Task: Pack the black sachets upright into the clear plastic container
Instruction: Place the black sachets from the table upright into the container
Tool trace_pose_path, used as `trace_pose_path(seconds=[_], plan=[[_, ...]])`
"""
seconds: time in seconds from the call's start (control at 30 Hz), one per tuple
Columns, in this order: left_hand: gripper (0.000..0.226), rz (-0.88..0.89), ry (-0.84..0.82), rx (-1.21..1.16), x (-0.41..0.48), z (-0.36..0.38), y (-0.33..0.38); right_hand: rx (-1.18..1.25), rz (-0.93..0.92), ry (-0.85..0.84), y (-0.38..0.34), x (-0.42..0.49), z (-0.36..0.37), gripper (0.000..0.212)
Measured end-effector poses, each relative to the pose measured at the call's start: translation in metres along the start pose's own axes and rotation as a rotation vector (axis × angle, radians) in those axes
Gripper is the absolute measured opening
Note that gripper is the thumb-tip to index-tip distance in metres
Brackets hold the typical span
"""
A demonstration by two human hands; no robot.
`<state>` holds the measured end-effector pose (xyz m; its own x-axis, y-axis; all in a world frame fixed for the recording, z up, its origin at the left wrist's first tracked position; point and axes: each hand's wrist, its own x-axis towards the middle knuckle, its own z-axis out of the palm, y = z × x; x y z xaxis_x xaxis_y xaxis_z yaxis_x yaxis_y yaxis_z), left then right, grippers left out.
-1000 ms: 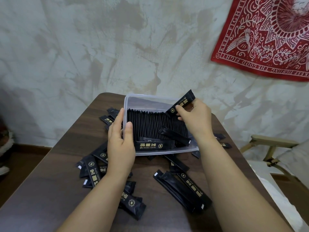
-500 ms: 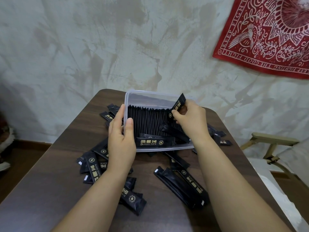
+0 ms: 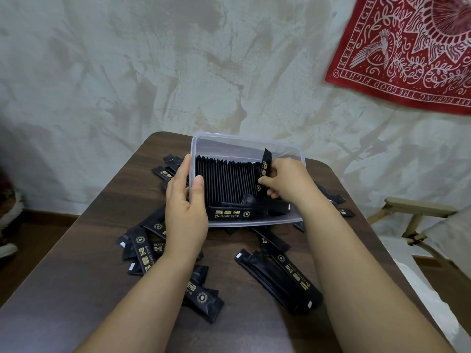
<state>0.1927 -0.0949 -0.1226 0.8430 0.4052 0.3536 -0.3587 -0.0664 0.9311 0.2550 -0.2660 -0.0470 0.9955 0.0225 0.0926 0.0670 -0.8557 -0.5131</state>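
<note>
A clear plastic container [image 3: 244, 139] sits tilted towards me on the dark wooden table [image 3: 76, 289]. Inside it a tight row of black sachets [image 3: 225, 179] stands upright, and a few more lie flat along its near wall. My left hand [image 3: 186, 205] grips the container's left wall, thumb inside the rim. My right hand [image 3: 285, 180] pinches one black sachet [image 3: 265, 165] nearly upright at the right end of the row. Loose sachets lie on the table at the left [image 3: 142, 247] and in front [image 3: 280, 278].
More sachets lie behind the container's left side [image 3: 167, 165] and to its right [image 3: 342, 208]. A red printed cloth [image 3: 407, 52] hangs on the plastered wall. A wooden folding chair [image 3: 413, 222] stands off the table's right edge.
My right hand has swung its sachet from a slant to nearly upright and lowered it against the right end of the row. My left hand keeps its grip on the container.
</note>
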Motion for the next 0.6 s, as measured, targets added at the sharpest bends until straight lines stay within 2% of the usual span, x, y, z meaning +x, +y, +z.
trace_pose_path(seconds=[0.1, 0.2, 0.43, 0.6], plan=[[0.043, 0.001, 0.003, -0.005, 0.000, 0.000, 0.000, 0.109, -0.001, 0.057, 0.001, 0.002, 0.004, 0.024], [0.043, 0.000, -0.003, -0.003, 0.000, -0.001, 0.001, 0.232, 0.012, 0.103, 0.005, 0.001, 0.010, 0.020], [0.041, 0.019, 0.000, -0.003, 0.000, 0.000, -0.001, 0.168, 0.042, 0.027, 0.008, -0.003, 0.013, 0.022], [0.042, 0.011, -0.010, -0.001, -0.001, 0.001, 0.000, 0.457, 0.037, 0.072, 0.007, -0.006, 0.011, 0.012]])
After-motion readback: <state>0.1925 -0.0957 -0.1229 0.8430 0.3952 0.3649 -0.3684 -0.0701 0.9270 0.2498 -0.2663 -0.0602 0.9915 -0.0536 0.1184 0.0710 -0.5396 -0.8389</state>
